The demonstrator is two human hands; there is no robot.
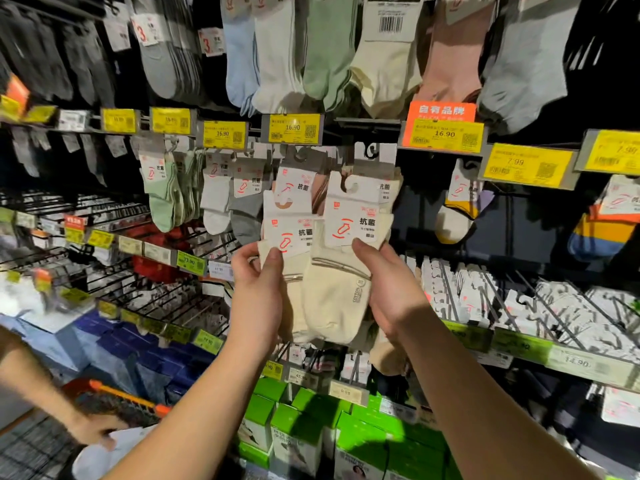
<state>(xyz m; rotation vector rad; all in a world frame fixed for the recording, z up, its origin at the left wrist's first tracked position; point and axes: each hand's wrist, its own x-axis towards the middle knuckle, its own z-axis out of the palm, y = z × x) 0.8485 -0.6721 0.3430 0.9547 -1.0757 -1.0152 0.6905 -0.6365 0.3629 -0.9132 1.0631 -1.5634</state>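
Observation:
I hold two packs of cream socks up in front of a shop rack. My left hand (258,289) pinches the left pack (289,237) with the thumb on its white card label. My right hand (389,289) grips the right pack (337,296), thumb at the lower edge of its label, fingers behind the socks. The right pack overlaps the left one. Both labels have a hook cutout at the top and neither hangs on a peg. Behind them more cream packs (375,161) hang from a peg.
Socks in green (162,199), white and grey hang on pegs to the left, with yellow price tags (294,128) above. Green boxes (301,424) stand on the shelf below. At lower left another person's arm (45,393) reaches over an orange-handled basket (117,400).

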